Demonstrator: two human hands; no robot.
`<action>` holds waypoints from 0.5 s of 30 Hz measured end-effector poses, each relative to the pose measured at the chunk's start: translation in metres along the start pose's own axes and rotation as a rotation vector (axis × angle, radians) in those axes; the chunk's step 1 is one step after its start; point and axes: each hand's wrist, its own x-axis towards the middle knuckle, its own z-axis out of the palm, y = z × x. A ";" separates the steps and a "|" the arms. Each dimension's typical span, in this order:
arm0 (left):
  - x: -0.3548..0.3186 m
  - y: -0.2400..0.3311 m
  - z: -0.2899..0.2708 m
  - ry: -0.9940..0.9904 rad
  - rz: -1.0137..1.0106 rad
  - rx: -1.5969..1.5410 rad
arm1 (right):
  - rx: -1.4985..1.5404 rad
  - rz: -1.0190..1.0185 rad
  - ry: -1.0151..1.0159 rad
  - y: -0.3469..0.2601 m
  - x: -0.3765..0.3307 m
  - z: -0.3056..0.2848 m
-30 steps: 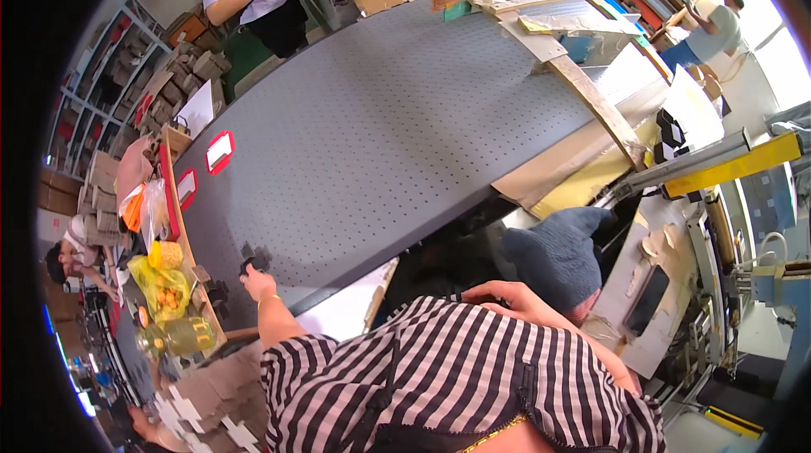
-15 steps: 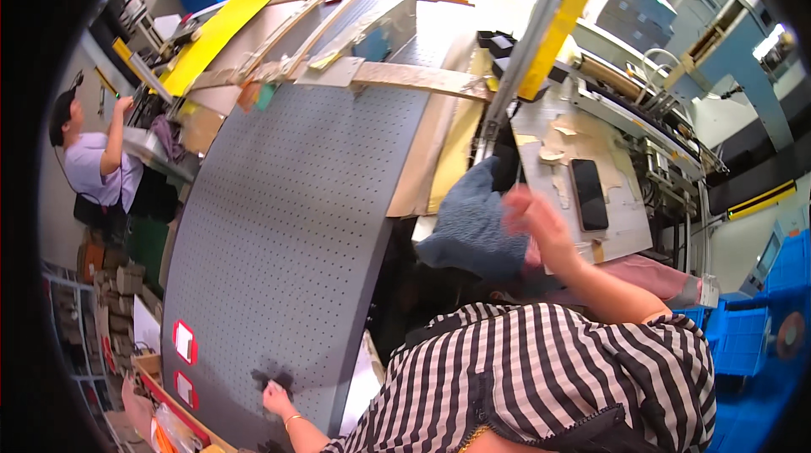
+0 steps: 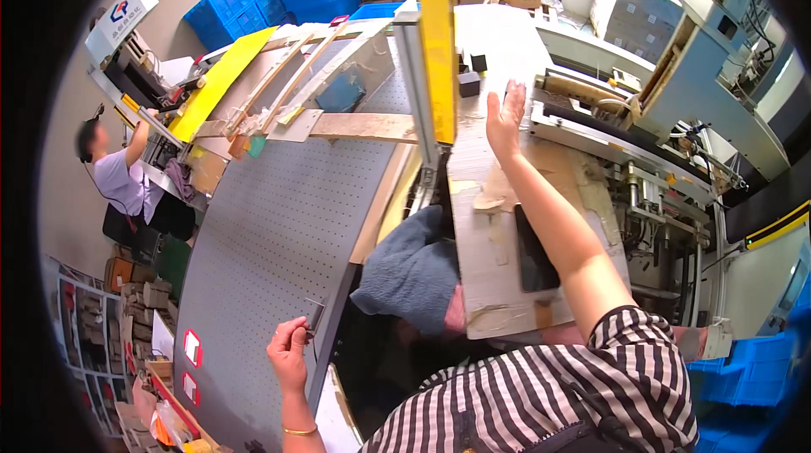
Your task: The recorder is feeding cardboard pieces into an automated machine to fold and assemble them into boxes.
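Note:
Above the near part of the grey perforated surface (image 3: 262, 242), my left hand (image 3: 289, 350) pinches a small dark flat piece (image 3: 315, 315) with a thin light edge. Its exact kind is too small to make out. My right arm stretches forward across the pale worktop, and my right hand (image 3: 505, 119) is open with its fingers extended, holding nothing. Just beyond it, to its left, stand small black boxes (image 3: 469, 84). Partly hidden under my right forearm, a black phone (image 3: 534, 254) lies on the worktop.
A yellow and grey post (image 3: 435, 47) rises between the two work surfaces. A blue-grey towel (image 3: 410, 271) hangs beside the worktop (image 3: 486, 292). Wooden slats (image 3: 363, 126) cross the far perforated surface. Machinery (image 3: 625, 132) stands right; a co-worker (image 3: 122, 174) sits far left.
My right hand has moved forward from beside the towel to over the worktop, near the black boxes. My left hand has lifted off the perforated surface with the small dark piece. The view has shifted right.

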 end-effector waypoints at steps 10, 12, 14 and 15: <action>0.052 0.157 0.165 -0.483 0.467 0.141 | 0.535 0.147 -0.547 -0.033 -0.057 -0.116; 0.062 0.186 0.212 -0.633 0.607 0.132 | 0.459 -0.051 -0.697 -0.048 -0.086 -0.199; 0.067 0.212 0.262 -0.753 0.761 0.116 | 0.435 -0.096 -0.777 -0.057 -0.091 -0.264; 0.066 0.224 0.283 -0.802 0.831 0.102 | 0.383 -0.130 -0.796 -0.060 -0.092 -0.289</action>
